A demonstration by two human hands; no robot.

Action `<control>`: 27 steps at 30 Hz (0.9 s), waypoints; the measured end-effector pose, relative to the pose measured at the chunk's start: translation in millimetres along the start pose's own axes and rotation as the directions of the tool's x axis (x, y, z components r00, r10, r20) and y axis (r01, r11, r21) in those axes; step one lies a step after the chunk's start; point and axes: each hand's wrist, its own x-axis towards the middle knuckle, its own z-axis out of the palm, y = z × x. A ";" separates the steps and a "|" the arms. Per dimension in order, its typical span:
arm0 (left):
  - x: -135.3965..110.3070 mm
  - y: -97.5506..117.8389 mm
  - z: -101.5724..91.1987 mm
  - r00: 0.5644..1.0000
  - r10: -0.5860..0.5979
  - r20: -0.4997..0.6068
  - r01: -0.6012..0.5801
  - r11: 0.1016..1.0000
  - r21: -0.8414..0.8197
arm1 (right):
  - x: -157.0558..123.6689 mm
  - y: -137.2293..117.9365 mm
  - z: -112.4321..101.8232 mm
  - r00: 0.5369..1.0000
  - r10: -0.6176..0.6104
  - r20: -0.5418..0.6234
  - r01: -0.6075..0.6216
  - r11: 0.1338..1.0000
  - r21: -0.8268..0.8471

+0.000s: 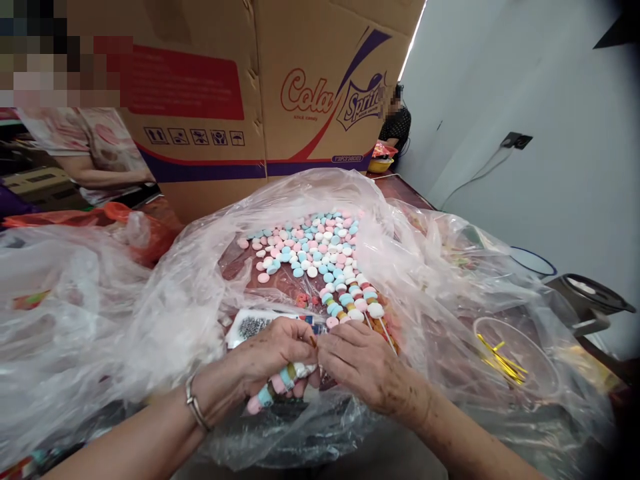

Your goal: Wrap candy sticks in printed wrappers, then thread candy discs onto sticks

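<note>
Fingers of left hand clamped on candy skewer, long axis running toward lower left; right hand fingers pinched on its upper tip, bottom centre. Loose candies beyond, frame centre, in plastic bag.

The left hand covered the upper part of the candy stick. What the fingers of the right hand pinched was too small to tell. Both forearms were cut by the lower edge, the cardboard box by the upper one. The printed card was half hidden, its print unreadable.
</note>
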 end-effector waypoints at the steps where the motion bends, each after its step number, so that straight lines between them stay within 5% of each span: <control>1: -0.7 1.9 -1.4 0.999 -0.013 0.029 0.011 0.998 0.055 | -0.7 0.3 -0.2 0.999 0.020 0.036 -0.021 1.000 0.023; 9: -8.0 18.2 -1.2 0.992 -0.105 0.069 0.063 0.894 0.444 | 4.7 -3.0 -11.0 0.987 -0.110 0.119 0.105 0.994 0.041; 13: -10.7 25.5 1.0 0.993 -0.077 0.085 0.018 0.841 0.541 | 7.5 -9.6 -14.6 0.977 -0.083 0.196 0.073 0.996 0.059; 17: -11.0 24.6 9.4 0.978 0.204 0.046 -0.186 0.751 0.634 | 5.1 -23.4 -5.6 0.983 0.086 0.160 -0.073 0.994 -0.083; 21: -5.7 10.6 17.8 0.849 0.528 -0.027 -0.368 0.628 0.685 | 1.0 -30.9 9.5 0.968 0.246 0.042 -0.225 0.934 -0.278; 24: -0.8 -1.8 19.4 0.778 0.625 -0.072 -0.444 0.627 0.641 | 0.3 -28.5 15.7 0.948 0.319 0.015 -0.300 0.904 -0.304; 27: 2.0 -6.5 21.6 0.753 0.652 -0.093 -0.434 0.597 0.675 | 2.1 -23.3 18.9 0.902 0.430 0.032 -0.405 0.871 -0.276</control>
